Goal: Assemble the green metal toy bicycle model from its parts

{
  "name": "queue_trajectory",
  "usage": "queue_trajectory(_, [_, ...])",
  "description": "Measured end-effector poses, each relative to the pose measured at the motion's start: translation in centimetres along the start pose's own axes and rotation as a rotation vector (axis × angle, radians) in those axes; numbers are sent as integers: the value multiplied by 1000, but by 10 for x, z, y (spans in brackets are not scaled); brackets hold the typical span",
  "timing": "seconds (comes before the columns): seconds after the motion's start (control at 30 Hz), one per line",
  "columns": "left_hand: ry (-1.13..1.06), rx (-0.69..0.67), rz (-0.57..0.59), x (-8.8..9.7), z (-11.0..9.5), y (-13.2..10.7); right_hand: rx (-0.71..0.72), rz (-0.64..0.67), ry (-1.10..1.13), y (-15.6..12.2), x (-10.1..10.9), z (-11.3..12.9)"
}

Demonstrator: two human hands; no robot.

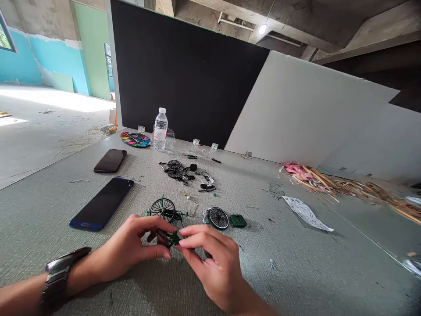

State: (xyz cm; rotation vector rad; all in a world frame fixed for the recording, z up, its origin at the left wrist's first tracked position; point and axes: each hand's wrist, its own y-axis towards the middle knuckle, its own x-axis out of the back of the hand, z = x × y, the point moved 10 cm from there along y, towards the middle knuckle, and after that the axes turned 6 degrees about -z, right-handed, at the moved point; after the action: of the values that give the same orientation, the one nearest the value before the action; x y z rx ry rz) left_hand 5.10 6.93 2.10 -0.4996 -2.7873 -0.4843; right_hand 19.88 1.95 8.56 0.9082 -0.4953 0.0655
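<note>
- Pinching a small green part (174, 237) low in the middle of the view, over the grey table (296, 272), we are holding it between our two hands.
- Our left hand (138, 241) is curling about its left side, thumb and index finger a little apart; a dark watch (59, 274) is circling that wrist.
- Our right hand (213, 254) is gripping its other side with narrowed fingertips.
- Just beyond, a green bicycle model (162, 210) is resting; to its right a pale-rimmed wheel (219, 218) is lying near a green square piece (238, 220).
- Farther out, black bicycle parts (174, 170) are lying clustered.
- Leftward, a dark-blue phone (101, 204) is lying nearer us than a second phone (110, 160).
- Behind, a water bottle (160, 131) is standing beside a paint palette (135, 139).
</note>
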Motion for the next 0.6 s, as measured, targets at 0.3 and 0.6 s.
queue_trajectory(0.3, [63,-28,24,-2,-6,-2,20,57,-43,-3,-4,5])
queue_trajectory(0.6, [36,-102,27,0,-20,-2,-23,33,34,3,-2,3])
